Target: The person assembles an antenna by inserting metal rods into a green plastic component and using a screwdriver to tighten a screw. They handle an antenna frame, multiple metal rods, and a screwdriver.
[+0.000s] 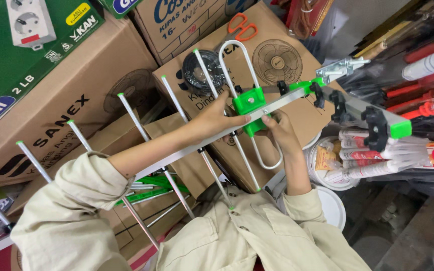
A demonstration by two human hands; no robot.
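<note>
Both hands, left (216, 119) and right (280, 131), clamp the green bracket (249, 102) on the antenna boom (297, 98). Loop (237, 65) and rods fitted. Black clips right of bracket sit empty.

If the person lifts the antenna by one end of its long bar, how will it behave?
The antenna probably feels light: thin metal rods on a slim bar. It is long, so it would likely swing and tip when held away from its middle. The rods look easy to bend. Both hands, left hand and right hand, grip near its green bracket.

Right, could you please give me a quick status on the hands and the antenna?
Left hand and right hand both gripping the green bracket on the antenna. Antenna held up off the boxes. Nothing blocking.
</note>
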